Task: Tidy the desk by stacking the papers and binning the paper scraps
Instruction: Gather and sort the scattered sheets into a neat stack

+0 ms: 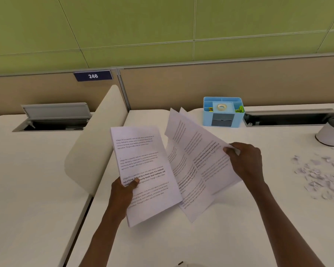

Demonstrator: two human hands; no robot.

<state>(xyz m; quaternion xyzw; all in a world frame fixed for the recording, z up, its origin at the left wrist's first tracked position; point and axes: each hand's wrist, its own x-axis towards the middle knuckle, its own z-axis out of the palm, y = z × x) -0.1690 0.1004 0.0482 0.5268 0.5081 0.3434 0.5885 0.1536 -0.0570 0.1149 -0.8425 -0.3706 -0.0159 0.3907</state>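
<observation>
My left hand [122,191] grips a stack of printed sheets [143,162] by its left edge and holds it tilted above the white desk [229,228]. My right hand [246,162] pinches the right edge of other printed sheets [197,157], which fan out loosely and are partly tucked behind the left stack. A scatter of small white paper scraps [320,174] lies on the desk at the right. A small white bin [329,134] stands at the far right edge, partly cut off by the frame.
A blue desk organiser [223,111] with a tape roll stands at the back. An open cable tray [289,118] runs behind the bin, and another cable tray [52,122] sits on the left desk. A cream divider panel [96,143] separates the two desks.
</observation>
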